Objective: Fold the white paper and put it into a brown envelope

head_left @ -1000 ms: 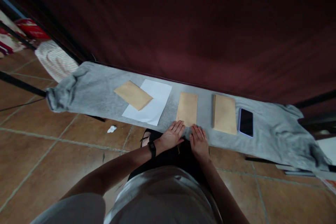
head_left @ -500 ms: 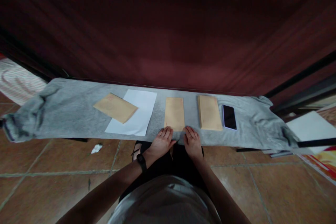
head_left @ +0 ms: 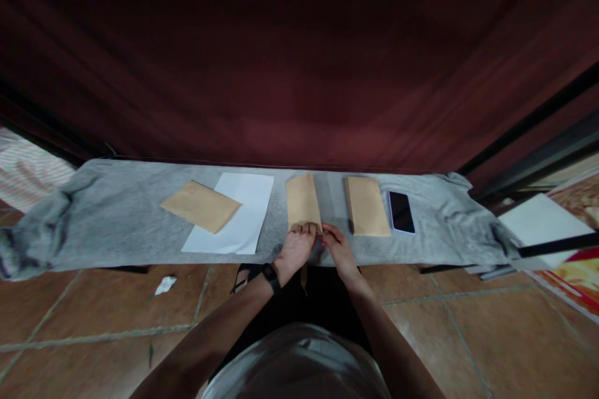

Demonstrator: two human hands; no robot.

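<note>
A brown envelope [head_left: 302, 201] lies upright in the middle of a grey cloth [head_left: 116, 212] that covers a long narrow table. My left hand [head_left: 296, 248], with a black watch on the wrist, pinches the envelope's near edge, fingers curled. My right hand [head_left: 336, 245] meets it at the same near edge, fingers bent onto the corner. A second brown envelope [head_left: 367, 206] lies just to the right. A third brown envelope [head_left: 200, 206] rests slanted on a white sheet of paper [head_left: 242, 215] to the left.
A dark phone [head_left: 401, 212] lies right of the envelopes. A dark red curtain [head_left: 299, 62] hangs behind the table. The floor is brown tile, with a scrap of white paper [head_left: 165, 285] on it. White and printed sheets [head_left: 543, 224] sit at the far right.
Both hands have gone from lying flat at the cloth's edge to curling onto the middle envelope's near edge. The envelope now sits slightly tilted. The camera swung left.
</note>
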